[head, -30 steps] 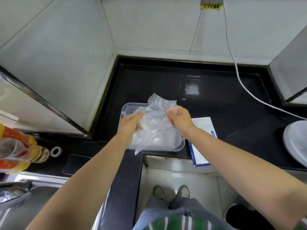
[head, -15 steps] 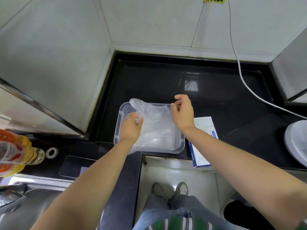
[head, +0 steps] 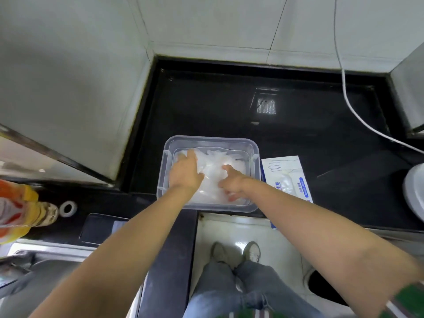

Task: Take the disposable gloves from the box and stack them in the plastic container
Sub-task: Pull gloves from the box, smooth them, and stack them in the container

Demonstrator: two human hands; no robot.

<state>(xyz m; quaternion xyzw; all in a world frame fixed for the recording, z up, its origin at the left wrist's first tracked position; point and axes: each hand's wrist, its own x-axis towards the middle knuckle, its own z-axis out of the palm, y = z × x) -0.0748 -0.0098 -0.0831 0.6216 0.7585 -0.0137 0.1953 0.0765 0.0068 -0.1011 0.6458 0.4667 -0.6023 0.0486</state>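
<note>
On a black counter (head: 218, 106), close to its front edge, a clear plastic container (head: 211, 140) with a loose heap of translucent disposable gloves (head: 216, 165) inside, covering most of its floor. Down in the container's left half, the left hand (head: 184, 173), palm down, fingers stretched straight and flat on the heap, gripping nothing. In the container's right half, the right hand (head: 231, 180), also down on the gloves, one finger stretched toward the far wall, the rest blurred and partly veiled by film; impossible to tell whether pressing or pinching. Both forearms (head: 146, 226) across the container's near rim, hiding a good part of that rim and of the heap. Just beside the container's right wall, the glove box (head: 286, 177), white and blue, lying flat, a glove outline printed on top and some film showing at its opening, its near end reaching the counter's front edge. Farther right of the container, at the frame edge, part of a round white vessel (head: 415, 191). Beyond the container to the far right, a white cable (head: 346, 104) down the tiled wall (head: 206, 21) and across the counter. Left of the container, well apart, a small white ring (head: 63, 210), a dark phone-like slab (head: 101, 228) nearer, and a yellow and orange bottle (head: 20, 212), blurred, at the frame edge. Nearer than the container and to its left, a steel sink (head: 52, 269). Below the container's near side, pale floor (head: 229, 228), jeans (head: 213, 285) and two shoes (head: 251, 251).
</note>
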